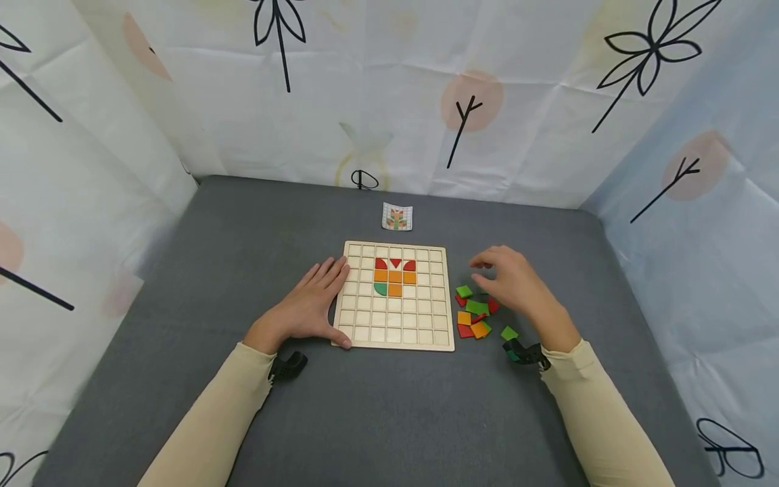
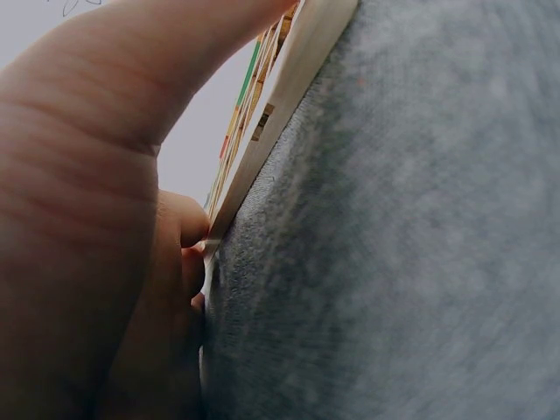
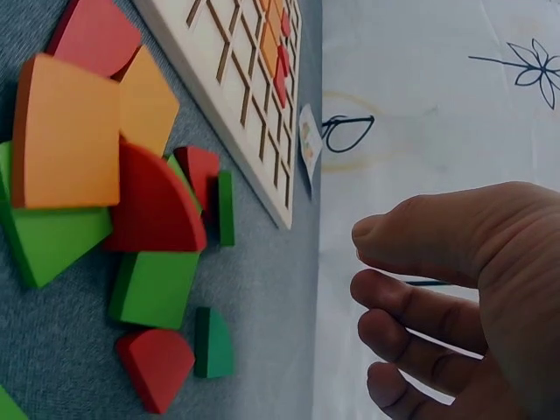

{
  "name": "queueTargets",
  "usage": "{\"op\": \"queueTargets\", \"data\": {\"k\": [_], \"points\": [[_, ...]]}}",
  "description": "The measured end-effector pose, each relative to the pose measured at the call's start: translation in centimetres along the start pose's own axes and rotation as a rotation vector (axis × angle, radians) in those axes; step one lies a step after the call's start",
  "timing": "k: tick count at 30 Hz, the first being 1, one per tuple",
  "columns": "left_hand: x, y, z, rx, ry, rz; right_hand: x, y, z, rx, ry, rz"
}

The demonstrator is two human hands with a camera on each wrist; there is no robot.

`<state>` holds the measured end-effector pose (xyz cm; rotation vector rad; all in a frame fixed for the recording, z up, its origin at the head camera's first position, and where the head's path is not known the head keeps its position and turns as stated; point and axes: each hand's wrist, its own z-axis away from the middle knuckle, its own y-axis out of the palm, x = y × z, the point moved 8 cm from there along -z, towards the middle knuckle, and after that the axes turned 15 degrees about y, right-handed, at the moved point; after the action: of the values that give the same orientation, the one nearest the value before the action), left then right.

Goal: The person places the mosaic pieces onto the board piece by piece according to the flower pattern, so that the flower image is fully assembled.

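Note:
A square wooden grid board [image 1: 426,325] lies on the table, with several red, orange and green pieces set in its upper middle cells. My left hand [image 1: 313,297] rests along the board's left edge, fingers straight and thumb at the near corner. In the left wrist view the thumb [image 2: 175,70] reaches over the wooden side. To the right of the board my right hand [image 1: 508,277] hovers above the far end of a pile of loose pieces [image 1: 477,308]. Its thumb and fingertips are apart, loosely bent, with nothing between them.
Beyond the board lies a small pattern card [image 1: 397,217] with a coloured design. Near my right wrist is a separate green piece [image 1: 510,333]. Within the pile, a red quarter-round piece [image 3: 157,201] leans on others. Patterned cloth [image 1: 389,101] encloses the grey table [image 1: 389,419].

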<state>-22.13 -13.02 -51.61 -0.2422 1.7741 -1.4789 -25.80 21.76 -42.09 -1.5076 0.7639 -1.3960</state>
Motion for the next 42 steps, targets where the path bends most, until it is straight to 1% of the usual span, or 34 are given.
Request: {"op": "queueTargets", "data": {"k": [6, 12, 16, 23, 28, 37, 42], "points": [[0.3, 0.2, 0.1, -0.015, 0.006, 0.013, -1.0, 0.4, -0.3, 0.014, 0.014, -0.002], [0.3, 0.2, 0.1, -0.005, 0.004, 0.000, -1.9, 0.9, -0.3, 0.037, 0.042, 0.009], [0.1, 0.1, 0.0, 0.006, -0.005, -0.001, -2.4, 1.0, -0.2, 0.039, 0.046, 0.008], [-0.8, -0.7, 0.0, 0.015, -0.006, -0.022, -3.2, 1.1, 0.0, 0.048, 0.040, 0.017], [-0.8, -0.6, 0.0, 0.029, -0.014, -0.038, -3.9, 1.6, 0.0, 0.068, 0.044, 0.029], [-0.8, -0.7, 0.0, 0.009, -0.003, -0.019, -4.3, 1.9, 0.3, 0.093, 0.025, 0.046], [-1.0, -0.8, 0.1, 0.018, -0.011, -0.023, -4.4, 2.0, 0.6, 0.108, 0.034, 0.032]]}}
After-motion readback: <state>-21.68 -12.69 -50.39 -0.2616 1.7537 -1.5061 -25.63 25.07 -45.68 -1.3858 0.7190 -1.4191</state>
